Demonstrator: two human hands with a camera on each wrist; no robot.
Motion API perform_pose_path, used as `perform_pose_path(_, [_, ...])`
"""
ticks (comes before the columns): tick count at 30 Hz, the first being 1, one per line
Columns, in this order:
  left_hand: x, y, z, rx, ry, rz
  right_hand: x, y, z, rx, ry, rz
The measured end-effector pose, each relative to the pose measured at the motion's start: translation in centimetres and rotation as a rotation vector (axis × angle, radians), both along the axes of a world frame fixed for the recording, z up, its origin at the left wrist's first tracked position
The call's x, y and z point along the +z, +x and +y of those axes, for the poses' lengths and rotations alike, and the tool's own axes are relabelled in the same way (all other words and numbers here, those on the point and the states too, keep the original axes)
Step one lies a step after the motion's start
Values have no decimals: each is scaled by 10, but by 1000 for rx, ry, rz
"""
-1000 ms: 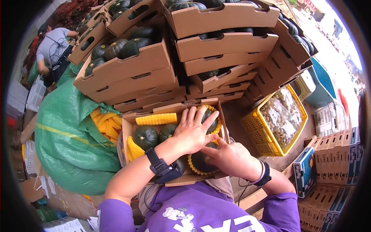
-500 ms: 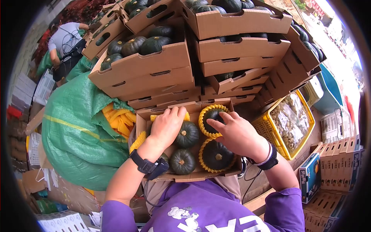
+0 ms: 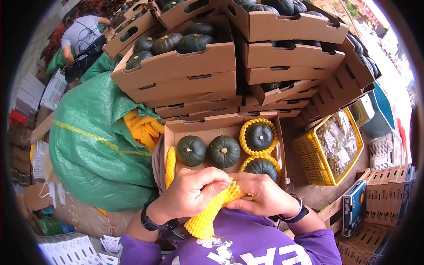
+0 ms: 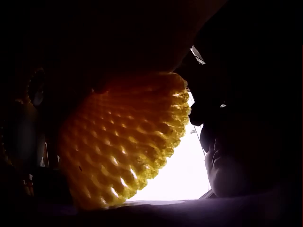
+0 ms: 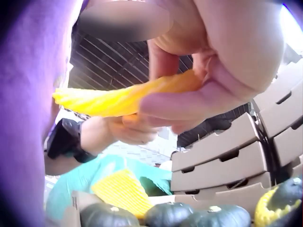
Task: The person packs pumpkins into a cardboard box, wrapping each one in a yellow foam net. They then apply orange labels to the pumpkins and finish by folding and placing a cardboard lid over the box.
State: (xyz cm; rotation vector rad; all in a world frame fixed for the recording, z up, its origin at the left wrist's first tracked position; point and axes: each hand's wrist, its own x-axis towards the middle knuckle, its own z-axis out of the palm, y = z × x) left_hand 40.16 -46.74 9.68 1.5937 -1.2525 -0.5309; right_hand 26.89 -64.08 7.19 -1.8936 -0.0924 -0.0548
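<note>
Moved: from over the box (image 3: 216, 125) to its near side, my left hand (image 3: 193, 189) and right hand (image 3: 266, 194) | inside: bare pumpkins (image 3: 224, 151) beside netted ones | both hands grip a net (image 3: 208, 215) between them | likely opening it; next calls for stretching its mouth evenly

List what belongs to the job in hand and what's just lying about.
Job in hand:
- yellow mesh sleeve being held
- open carton, with dark green squashes inside
- green sack of more yellow sleeves
- stacked squash cartons, probably

Lying about, apparently:
- yellow crate of bagged goods
- blue box
- blue bin
</note>
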Motion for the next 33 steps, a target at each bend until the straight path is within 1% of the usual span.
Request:
perform_pose_path(1, [-8, -2, -2, 46, 63, 24, -7, 2, -2, -15, -78, -86])
perform_pose_path(2, [-11, 1, -2, 88, 240, 88, -9, 4, -4, -28, -156, -173])
perform_pose_path(3, [-17, 4, -3, 32, 236, 238, 5, 6, -7, -120, -276, -151])
perform_pose_path(4, [-24, 9, -3, -17, 231, 381, 12, 10, -10, -173, -396, -260])
perform_pose_path(5, [-25, 14, 1, -153, 265, 444, 22, 14, -14, -155, -471, -321])
perform_pose_path(6, [-29, 13, 0, -237, 119, 510, 29, 18, -16, -131, -535, -385])
perform_pose_path(7, [-20, 15, 0, -278, 192, 765, 30, 21, -17, -118, -470, -380])
perform_pose_path(8, [-12, 17, 1, -318, 252, 1021, 26, 19, -17, -102, -267, -282])
perform_pose_path(10, [-21, 18, -1, -605, 334, 1038, 15, 18, -10, -327, 615, -110])
perform_pose_path(11, [-22, 16, -1, -587, 290, 788, 13, 22, -11, -284, 754, -107])
perform_pose_path(12, [-22, 19, 0, -573, 281, 787, 12, 24, -14, -246, 888, -100])
perform_pose_path(13, [-24, 23, -1, -208, -51, 408, 9, 22, -20, -51, 626, -3])
perform_pose_path(14, [-26, 27, -3, 150, -363, 24, 13, 22, -23, 50, -58, 43])
perform_pose_path(16, [-31, 39, 8, 488, -202, -237, 19, 34, -10, -327, -646, -318])
perform_pose_path(17, [-36, 48, 8, 558, -111, -313, 28, 45, -10, -433, -657, -449])
perform_pose_path(18, [-40, 55, 2, 627, -27, -392, 33, 56, -12, -469, -811, -548])
perform_pose_path(19, [-37, 55, -7, 573, -62, -227, 37, 68, -10, -426, -936, -581])
perform_pose_path(20, [-47, 59, -5, 265, -96, 113, 34, 80, -12, -355, -1110, -548])
perform_pose_path(21, [-40, 49, -8, 32, -215, 526, 33, 90, -10, -281, -1170, -471])
perform_pose_path(22, [-32, 42, -9, -202, -325, 930, 34, 99, -10, -207, -1074, -431])
perform_pose_path(23, [-34, 48, -3, -98, -305, 997, 30, 110, -16, -170, -964, -380])
perform_pose_path(24, [-41, 58, -4, 89, -432, 1071, 26, 117, -20, -127, -850, -330])
perform_pose_path(26, [-46, 66, 0, 454, -436, 684, 21, 122, -20, 163, -927, 165])
perform_pose_path(27, [-43, 62, 1, 511, -403, 566, -9, 118, -19, 241, -1029, 260])
perform_pose_path(28, [-44, 60, 4, 505, -396, 565, -23, 109, -9, 250, -1178, 189])
perform_pose_path(29, [-47, 58, 8, 509, -304, 414, -28, 113, -17, 288, -1073, 281])
perform_pose_path(30, [-45, 55, 8, 515, -218, 263, -19, 119, -21, 329, -972, 368])
perform_pose_path(31, [-34, 51, 11, 400, -309, 513, -14, 115, -21, 333, -977, 366])
perform_pose_path(33, [-21, 44, 13, 405, -335, 524, -4, 99, -18, 68, -936, 54])
